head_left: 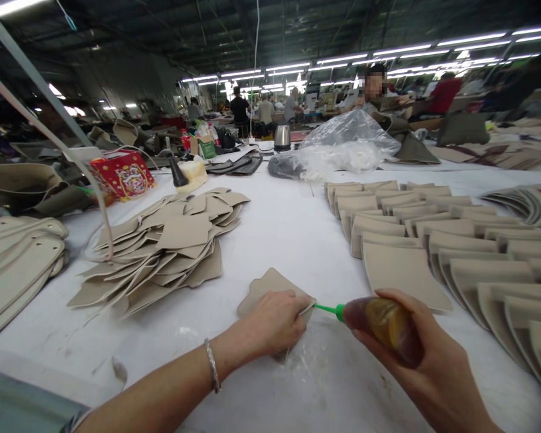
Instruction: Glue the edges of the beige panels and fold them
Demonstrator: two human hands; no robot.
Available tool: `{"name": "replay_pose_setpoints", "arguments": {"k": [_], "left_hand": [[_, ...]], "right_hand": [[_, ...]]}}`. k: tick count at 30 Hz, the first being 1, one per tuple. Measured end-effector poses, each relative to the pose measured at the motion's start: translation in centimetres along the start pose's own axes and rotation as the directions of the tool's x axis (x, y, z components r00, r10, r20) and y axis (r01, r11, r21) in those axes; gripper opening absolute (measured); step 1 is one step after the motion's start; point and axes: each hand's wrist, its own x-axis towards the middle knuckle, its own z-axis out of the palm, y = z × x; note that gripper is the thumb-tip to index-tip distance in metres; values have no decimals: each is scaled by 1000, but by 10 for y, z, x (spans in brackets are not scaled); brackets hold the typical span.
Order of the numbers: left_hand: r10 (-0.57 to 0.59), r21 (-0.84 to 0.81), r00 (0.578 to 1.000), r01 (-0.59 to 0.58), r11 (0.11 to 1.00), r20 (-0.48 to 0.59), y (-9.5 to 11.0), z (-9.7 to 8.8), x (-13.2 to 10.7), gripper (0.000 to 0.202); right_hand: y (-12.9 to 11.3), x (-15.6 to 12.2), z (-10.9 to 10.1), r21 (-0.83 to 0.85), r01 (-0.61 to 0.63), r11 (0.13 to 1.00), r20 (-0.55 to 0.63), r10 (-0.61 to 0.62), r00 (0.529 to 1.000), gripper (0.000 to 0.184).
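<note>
My left hand [277, 322] grips a beige leather piece [270, 285] near its right corner, over the white tabletop [284, 240]. Its fingers curl round the edge, and the near part of the piece is mostly hidden under the hand. In my right hand [433, 355] lies a squeeze bottle [383, 325] of amber-brown liquid, tilted on its side. Its thin green nozzle [327, 308] points left, and the tip meets the corner of the piece beside my left fingers.
A loose pile of beige pieces [184, 234] lies to the left. Overlapping rows of similar pieces [401, 270] fill the right side. Farther back are a red box [124, 174], a steel kettle [282, 138] and clear plastic wrap [347, 144]. A pale hose [103, 216] hangs at left.
</note>
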Motion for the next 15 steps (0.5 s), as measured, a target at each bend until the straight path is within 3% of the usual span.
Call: {"name": "replay_pose_setpoints", "arguments": {"k": [8,13,15], "left_hand": [[2,-1,1000,-2,1000,22,1,-5,-2,33],[14,-37,999,-12,999,48,-1,-7,-2,38],[16,-50,999,-13,999,52,-1,-8,-2,40]], "right_hand": [[8,2,2,81,-122,989,-29,125,992,48],[12,-1,2,162,-210,964,88,197,976,49],[12,-1,1,173,-227,959,76,216,973,50]]}}
